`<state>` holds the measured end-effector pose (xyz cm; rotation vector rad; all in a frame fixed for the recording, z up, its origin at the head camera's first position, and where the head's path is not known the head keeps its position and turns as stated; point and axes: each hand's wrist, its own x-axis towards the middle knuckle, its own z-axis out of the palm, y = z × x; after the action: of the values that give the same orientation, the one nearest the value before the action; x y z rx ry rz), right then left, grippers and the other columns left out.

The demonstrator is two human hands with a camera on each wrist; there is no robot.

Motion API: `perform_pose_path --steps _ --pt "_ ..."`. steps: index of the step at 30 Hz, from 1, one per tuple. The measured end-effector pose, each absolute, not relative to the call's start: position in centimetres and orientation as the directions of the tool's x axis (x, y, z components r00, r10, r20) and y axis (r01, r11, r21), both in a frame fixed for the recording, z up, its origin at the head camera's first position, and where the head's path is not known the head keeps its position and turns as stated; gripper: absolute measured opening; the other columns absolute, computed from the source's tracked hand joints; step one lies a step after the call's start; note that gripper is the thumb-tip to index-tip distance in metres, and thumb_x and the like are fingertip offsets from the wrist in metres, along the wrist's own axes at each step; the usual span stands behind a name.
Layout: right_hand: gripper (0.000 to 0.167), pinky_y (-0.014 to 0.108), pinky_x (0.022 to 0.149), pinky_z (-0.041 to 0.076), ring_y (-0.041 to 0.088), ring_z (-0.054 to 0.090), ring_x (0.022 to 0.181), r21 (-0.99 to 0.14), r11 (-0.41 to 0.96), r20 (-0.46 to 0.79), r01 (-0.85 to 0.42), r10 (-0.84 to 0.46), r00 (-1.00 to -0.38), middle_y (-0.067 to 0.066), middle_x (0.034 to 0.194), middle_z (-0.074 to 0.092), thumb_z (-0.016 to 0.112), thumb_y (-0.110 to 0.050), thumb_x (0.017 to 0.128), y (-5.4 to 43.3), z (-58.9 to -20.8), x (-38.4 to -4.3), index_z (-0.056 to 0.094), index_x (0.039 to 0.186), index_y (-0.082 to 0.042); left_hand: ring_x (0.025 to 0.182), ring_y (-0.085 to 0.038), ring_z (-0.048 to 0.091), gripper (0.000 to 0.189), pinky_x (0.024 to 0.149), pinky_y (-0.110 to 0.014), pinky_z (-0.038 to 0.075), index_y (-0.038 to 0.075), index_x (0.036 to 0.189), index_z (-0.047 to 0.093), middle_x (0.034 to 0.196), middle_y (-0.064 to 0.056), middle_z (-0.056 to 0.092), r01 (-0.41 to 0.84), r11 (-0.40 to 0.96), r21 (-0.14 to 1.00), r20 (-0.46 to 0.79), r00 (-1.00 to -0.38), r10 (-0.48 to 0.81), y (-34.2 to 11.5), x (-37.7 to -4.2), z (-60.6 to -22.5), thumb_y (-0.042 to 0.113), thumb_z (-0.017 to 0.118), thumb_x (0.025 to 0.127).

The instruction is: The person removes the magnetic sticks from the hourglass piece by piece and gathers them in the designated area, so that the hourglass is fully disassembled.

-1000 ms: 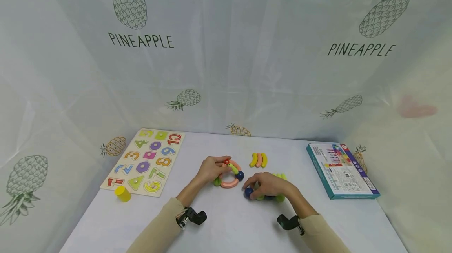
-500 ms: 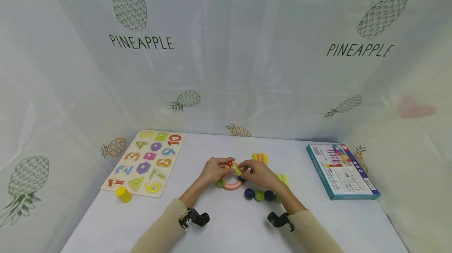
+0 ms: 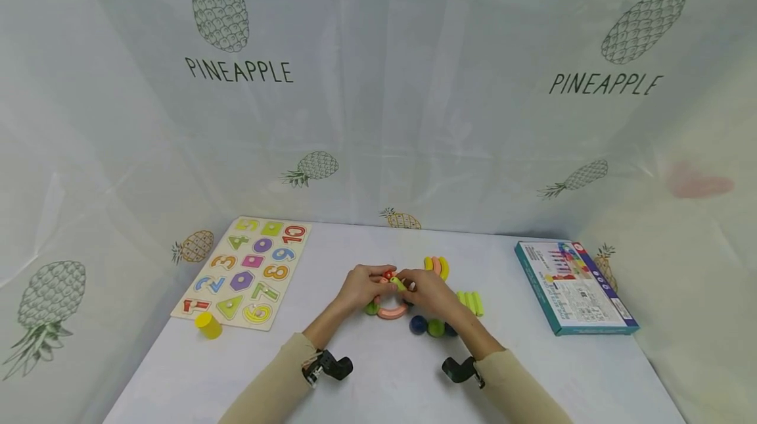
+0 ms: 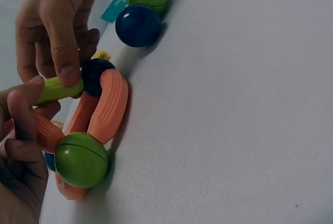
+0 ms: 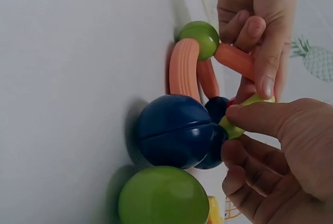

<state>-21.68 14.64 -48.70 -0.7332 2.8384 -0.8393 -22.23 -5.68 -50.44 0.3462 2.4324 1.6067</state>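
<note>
A ring-like toy of curved orange rods (image 4: 112,107) and balls stands low over the table, with a green ball (image 4: 80,160) and a blue ball (image 4: 95,76) in it. My left hand (image 3: 359,289) grips this ball-and-rod toy at its far left side, close around a small red ball (image 3: 388,275). From the right, my right hand (image 3: 434,291) pinches a lime rod (image 5: 229,130) between thumb and fingers, right at the blue ball. The rod's other end reaches my left thumb (image 5: 267,81). Fingers hide part of the red ball.
Loose blue (image 3: 418,325) and green balls (image 3: 435,327) lie in a row before my right hand. Behind it are lime rods (image 3: 470,303) and curved yellow and orange rods (image 3: 436,267). A number puzzle board (image 3: 255,279) and yellow cylinder (image 3: 208,325) lie left, a box (image 3: 576,289) right.
My right hand has left the row of loose balls, moved left and up to the toy, and taken hold of the lime rod. My left hand has shifted slightly right with the toy.
</note>
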Motion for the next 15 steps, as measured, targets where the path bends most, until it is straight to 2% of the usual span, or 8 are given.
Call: perform_pose_path --steps 6,15 --pt "0.03 0.024 0.064 0.05 0.008 0.06 0.078 -0.516 0.742 0.056 -0.429 -0.47 -0.881 0.0 0.098 0.071 0.073 -0.016 0.093 14.58 -48.76 -21.53 0.069 0.123 -0.012 0.04 -0.011 0.052 0.045 0.041 -0.019 0.034 0.018 0.128 0.071 0.075 -0.021 0.072 0.079 0.381 0.921 -0.044 -0.951 0.305 -5.63 -22.3 -50.41 0.028 0.082 0.086" --pt "0.032 0.024 0.066 0.049 0.007 0.057 0.078 -0.395 0.777 0.092 -0.49 -0.498 -0.862 -0.002 0.098 0.068 0.073 -0.013 0.092 14.26 -48.59 -20.89 0.068 0.125 -0.012 0.041 -0.012 0.054 0.046 0.042 -0.02 0.035 0.016 0.129 0.07 0.073 -0.02 0.072 0.088 0.396 0.914 -0.044 -0.95 0.311 -5.72 -21.82 -49.97 0.026 0.082 0.085"
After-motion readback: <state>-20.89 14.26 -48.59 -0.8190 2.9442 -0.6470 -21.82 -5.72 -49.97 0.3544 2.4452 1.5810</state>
